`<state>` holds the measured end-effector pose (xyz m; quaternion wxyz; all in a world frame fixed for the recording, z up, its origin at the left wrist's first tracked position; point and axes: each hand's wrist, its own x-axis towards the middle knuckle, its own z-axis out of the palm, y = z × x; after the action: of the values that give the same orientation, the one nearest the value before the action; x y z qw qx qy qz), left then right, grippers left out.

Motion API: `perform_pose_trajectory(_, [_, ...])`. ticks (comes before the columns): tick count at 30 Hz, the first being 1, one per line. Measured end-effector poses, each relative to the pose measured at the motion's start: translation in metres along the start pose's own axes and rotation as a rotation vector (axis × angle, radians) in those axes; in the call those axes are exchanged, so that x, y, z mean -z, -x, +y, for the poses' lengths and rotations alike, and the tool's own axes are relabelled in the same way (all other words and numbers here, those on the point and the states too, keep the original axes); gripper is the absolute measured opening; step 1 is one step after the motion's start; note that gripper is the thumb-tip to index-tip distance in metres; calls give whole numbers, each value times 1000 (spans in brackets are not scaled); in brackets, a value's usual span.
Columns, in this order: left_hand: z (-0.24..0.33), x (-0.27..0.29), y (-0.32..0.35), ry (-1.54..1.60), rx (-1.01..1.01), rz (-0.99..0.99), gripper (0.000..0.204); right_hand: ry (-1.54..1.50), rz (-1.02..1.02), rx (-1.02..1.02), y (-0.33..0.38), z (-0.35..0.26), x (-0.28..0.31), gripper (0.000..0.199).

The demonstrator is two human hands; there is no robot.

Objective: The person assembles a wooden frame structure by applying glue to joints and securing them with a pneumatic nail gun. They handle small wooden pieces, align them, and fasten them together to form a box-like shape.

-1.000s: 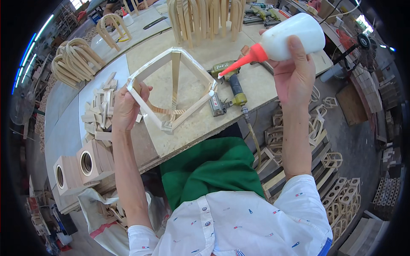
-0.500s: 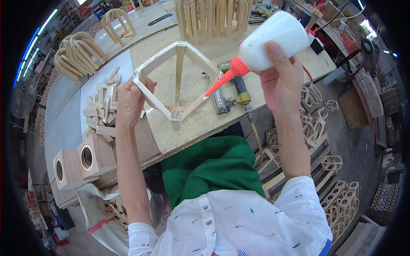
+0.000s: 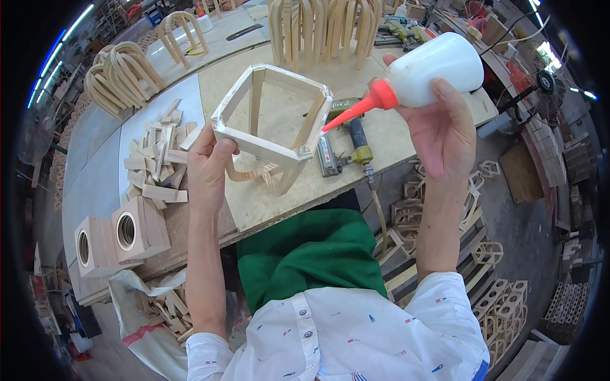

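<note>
My left hand (image 3: pixel 213 152) grips a pale wooden frame (image 3: pixel 267 147) by its near left corner, holding it tilted above the table. The frame has a several-sided rim with legs running down from it, and white glue shows along the rim. In my right hand (image 3: pixel 441 124) is a white squeeze bottle (image 3: pixel 438 70), tipped so its red nozzle (image 3: pixel 352 113) points down and left. The nozzle's tip meets the frame's right side or lies very close to it. Behind the nozzle, a green nail gun (image 3: pixel 359 136) rests on the table with its hose attached.
Loose wood offcuts (image 3: pixel 155 155) are heaped at the left. Wooden blocks with round holes (image 3: pixel 140 230) stand at the table's near left edge. Bent wooden arches (image 3: pixel 318 32) stand at the back. A sack of scraps (image 3: pixel 143 317) and stacked frames (image 3: pixel 505 305) are below.
The wooden frame has turned and tilted in my left hand, its near rim now higher. My right hand has moved the bottle to the right and slightly down.
</note>
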<state>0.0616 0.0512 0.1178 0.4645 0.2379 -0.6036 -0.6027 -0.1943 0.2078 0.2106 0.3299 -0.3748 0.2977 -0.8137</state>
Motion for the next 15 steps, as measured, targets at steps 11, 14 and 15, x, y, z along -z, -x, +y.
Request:
perform_pose_trajectory(11, [1,-5,7,37,-22,-17,38,-56,51,-8,7,24,-11,38])
perform_pose_trajectory(14, [3,-4,7,27,-11,-23,39,51,37,-3,7,26,-9,51])
perform_pose_trajectory(15, [3,-3,7,26,-11,-24,39,100,31,-4,7,27,-7,58])
